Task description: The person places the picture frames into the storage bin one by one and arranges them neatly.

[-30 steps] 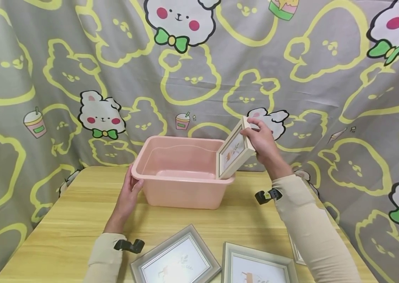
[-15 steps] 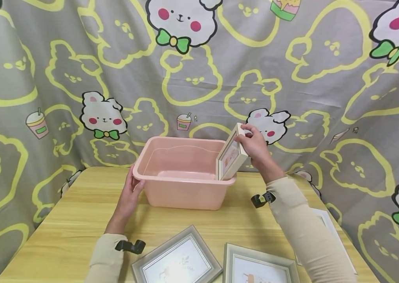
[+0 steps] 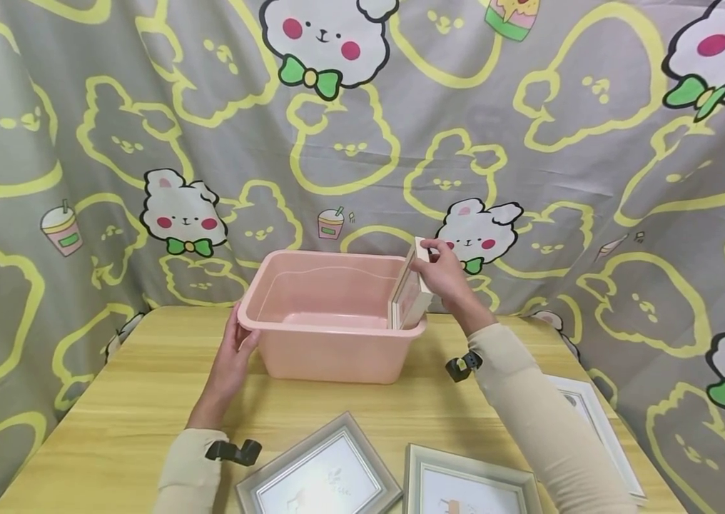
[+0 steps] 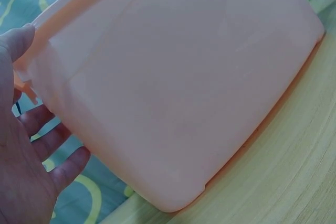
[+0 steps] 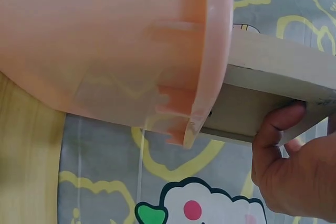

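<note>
A pink plastic bin (image 3: 337,355) stands upright on the wooden table. My left hand (image 3: 232,353) holds its left end, thumb on the rim and fingers against the side, as the left wrist view shows of the bin wall (image 4: 173,82). A cream picture frame (image 3: 409,296) stands tilted inside the bin's right end, its lower part behind the front rim and its top above it. My right hand (image 3: 446,278) grips the upper edge of that frame. Seen from the right wrist, the thumb presses the back of the picture frame (image 5: 244,109), just outside the rim.
Two silver-grey picture frames, a left one (image 3: 319,471) and a right one (image 3: 468,485), lie face up at the table's front. A white picture frame (image 3: 584,403) lies partly under the right sleeve (image 3: 529,400). A patterned curtain (image 3: 350,143) hangs behind the table.
My right hand has moved down and left, lowering the cream picture frame deeper into the bin and turning it more upright. The left hand stays on the bin. More of the white frame shows.
</note>
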A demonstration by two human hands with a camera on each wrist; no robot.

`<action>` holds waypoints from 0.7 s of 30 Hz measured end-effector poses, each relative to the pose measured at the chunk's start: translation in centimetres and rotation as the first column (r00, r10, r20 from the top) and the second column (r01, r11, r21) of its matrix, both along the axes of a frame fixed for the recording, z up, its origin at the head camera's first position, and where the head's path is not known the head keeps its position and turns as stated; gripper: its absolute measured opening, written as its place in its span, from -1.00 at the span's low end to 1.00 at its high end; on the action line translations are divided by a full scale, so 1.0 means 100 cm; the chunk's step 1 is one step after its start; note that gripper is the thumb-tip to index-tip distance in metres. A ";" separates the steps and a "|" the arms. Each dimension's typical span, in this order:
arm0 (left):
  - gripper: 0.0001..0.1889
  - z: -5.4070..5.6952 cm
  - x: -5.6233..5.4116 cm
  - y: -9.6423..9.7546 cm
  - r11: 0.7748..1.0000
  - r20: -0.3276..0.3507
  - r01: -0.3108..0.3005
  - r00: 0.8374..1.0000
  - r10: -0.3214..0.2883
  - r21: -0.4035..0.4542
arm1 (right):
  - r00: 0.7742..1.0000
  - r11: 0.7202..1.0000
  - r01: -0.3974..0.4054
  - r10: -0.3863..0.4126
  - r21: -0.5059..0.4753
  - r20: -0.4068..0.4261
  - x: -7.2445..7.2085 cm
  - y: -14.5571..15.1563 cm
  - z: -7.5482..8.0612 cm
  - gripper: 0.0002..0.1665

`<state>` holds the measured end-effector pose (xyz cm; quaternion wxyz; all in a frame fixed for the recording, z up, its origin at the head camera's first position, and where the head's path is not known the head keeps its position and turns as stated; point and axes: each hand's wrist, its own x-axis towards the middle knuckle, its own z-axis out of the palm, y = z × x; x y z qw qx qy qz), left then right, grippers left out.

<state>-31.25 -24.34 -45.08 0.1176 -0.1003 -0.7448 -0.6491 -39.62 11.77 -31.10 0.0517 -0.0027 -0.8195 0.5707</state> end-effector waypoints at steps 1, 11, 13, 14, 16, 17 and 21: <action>-0.27 0.000 0.000 0.000 1.000 -0.004 0.002 1.000 -0.002 0.001 | 1.000 1.000 0.001 -0.001 0.004 -0.001 0.000 0.000 -0.001 -0.40; -0.28 0.002 -0.001 0.000 1.000 -0.015 -0.025 1.000 0.025 -0.012 | 1.000 0.999 -0.003 0.002 0.050 0.011 -0.007 -0.004 -0.008 -0.34; -0.28 0.001 -0.001 0.000 1.000 -0.013 -0.023 1.000 0.023 -0.005 | 1.000 0.998 -0.007 0.006 0.056 0.015 -0.007 -0.005 -0.010 -0.34; -0.28 0.001 -0.001 0.000 1.000 -0.016 -0.021 1.000 0.021 0.000 | 1.000 0.998 -0.008 0.007 0.065 0.017 -0.007 -0.005 -0.011 -0.34; -0.28 0.000 -0.001 0.000 1.000 -0.018 -0.017 1.000 0.017 0.009 | 1.000 0.997 -0.011 0.009 0.082 0.020 -0.007 -0.006 -0.013 -0.34; -0.28 0.000 -0.001 0.000 1.000 -0.018 -0.015 1.000 0.015 0.011 | 1.000 0.995 -0.010 0.007 0.097 0.024 -0.007 -0.007 -0.014 -0.34; -0.27 0.000 -0.002 0.000 1.000 -0.015 -0.018 1.000 0.018 -0.002 | 1.000 0.991 -0.003 -0.001 0.136 0.031 -0.007 -0.008 -0.019 -0.36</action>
